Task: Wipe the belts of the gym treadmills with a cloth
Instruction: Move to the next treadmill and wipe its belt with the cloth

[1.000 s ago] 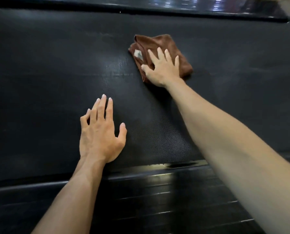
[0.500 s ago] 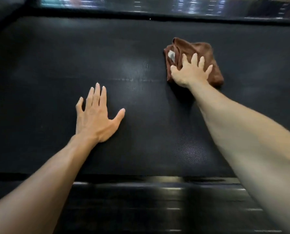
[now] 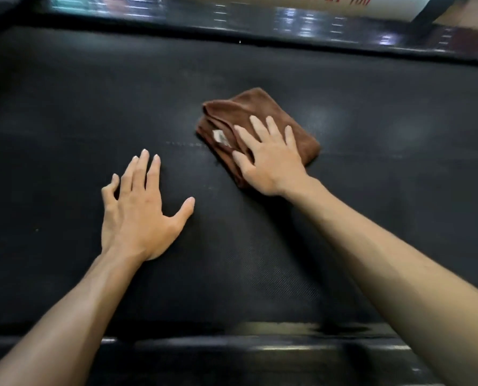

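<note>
A: Head view, the only one. Where's the cloth (image 3: 262, 126)?

B: Just right of the frame's centre, folded, brown, lying flat on the black belt (image 3: 371, 190). A small pale tag (image 3: 219, 135) shows on its left side.

A: And the right hand (image 3: 268, 160)?

B: It lies on top of the cloth, fingers straight and slightly spread, palm pressing down. It presses rather than grips; nothing is curled round the fabric.

A: The left hand (image 3: 140, 215)?

B: Lower left of centre, flat on the bare belt, fingers straight, thumb out to the side, holding nothing. It looks like a brace.

A: So which step?

B: Wiping, I'd judge, mid-stroke across the belt. The rail (image 3: 260, 26) runs along the top of the frame, blurred.

A: What does the next move call for?

B: Steady downward pressure while sliding the cloth, so it stays folded under the palm, and covering the belt left and right of it.
</note>
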A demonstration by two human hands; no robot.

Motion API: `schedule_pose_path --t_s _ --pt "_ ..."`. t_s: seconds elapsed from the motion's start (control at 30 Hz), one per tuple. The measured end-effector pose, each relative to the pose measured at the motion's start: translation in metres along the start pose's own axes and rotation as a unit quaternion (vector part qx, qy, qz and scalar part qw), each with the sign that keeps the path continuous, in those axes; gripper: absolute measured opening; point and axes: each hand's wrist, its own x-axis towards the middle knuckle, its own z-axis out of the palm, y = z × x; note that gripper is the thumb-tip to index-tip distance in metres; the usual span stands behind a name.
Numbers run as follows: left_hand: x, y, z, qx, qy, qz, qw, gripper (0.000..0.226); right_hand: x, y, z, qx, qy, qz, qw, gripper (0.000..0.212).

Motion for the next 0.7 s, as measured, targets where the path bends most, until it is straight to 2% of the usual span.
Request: schedule_pose_path --t_s 0.13,0.2,0.27,0.37,0.47,0.57,0.63,0.7 --pt "-0.001 0.000 0.003 -0.018 0.010 0.005 1.000 0.105 0.015 0.036 -0.013 0.015 0.021 0.171 0.985 0.065" --pt "0.000 0.000 0.003 -0.018 0.010 0.007 1.000 0.105 0.055 0.031 -0.025 0.040 0.010 0.208 0.977 0.066" --pt "0.001 -0.001 0.003 -0.018 0.008 0.008 1.000 0.105 0.098 0.009 -0.032 0.044 0.001 0.203 0.978 0.068" --pt "0.001 -0.002 0.003 -0.016 0.011 0.007 1.000 0.105 0.134 -0.032 -0.028 0.029 -0.005 0.145 0.989 0.067" --pt "0.004 -0.002 0.004 -0.014 0.008 0.007 1.000 0.105 0.125 -0.057 -0.019 0.015 -0.015 0.045 0.999 0.065" --pt "0.003 -0.002 0.003 -0.010 0.000 0.005 1.000 0.106 0.079 -0.045 -0.009 0.008 -0.030 -0.037 0.999 0.062" --pt "0.001 -0.001 0.003 -0.010 0.000 0.003 1.000 0.106 0.050 -0.015 -0.007 0.001 -0.023 -0.014 1.000 0.060" --pt "0.001 0.000 0.003 -0.010 0.002 0.003 1.000 0.106 0.038 0.012 -0.011 -0.006 -0.006 0.068 0.998 0.061"
